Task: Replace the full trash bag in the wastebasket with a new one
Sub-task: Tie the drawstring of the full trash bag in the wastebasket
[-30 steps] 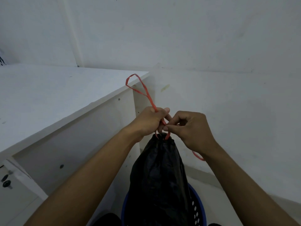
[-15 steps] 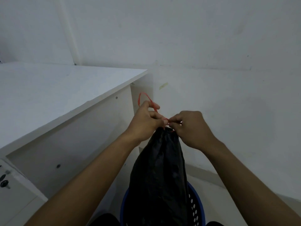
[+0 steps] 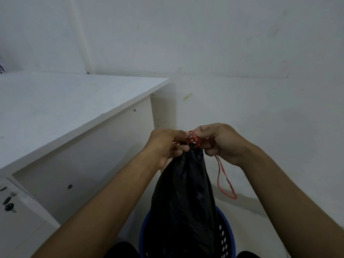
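A full black trash bag [image 3: 183, 198] stands gathered to a narrow neck, its lower part inside a blue perforated wastebasket [image 3: 226, 237] at the bottom centre. A red drawstring [image 3: 193, 139] is bunched at the bag's neck. My left hand [image 3: 166, 146] pinches the neck and string from the left. My right hand [image 3: 220, 143] pinches the string from the right, and a red loop [image 3: 225, 181] of it hangs below that hand. No new bag is in view.
A white desk [image 3: 65, 107] runs along the left, its side panel close to the bag. A drawer front with a key lock [image 3: 9, 206] sits at the lower left. White walls stand behind and to the right, with pale floor [image 3: 247, 207] beside the basket.
The long red loop that stood up above my left hand is gone from there. The string now sits bunched tight at the neck, and a loop dangles under my right hand.
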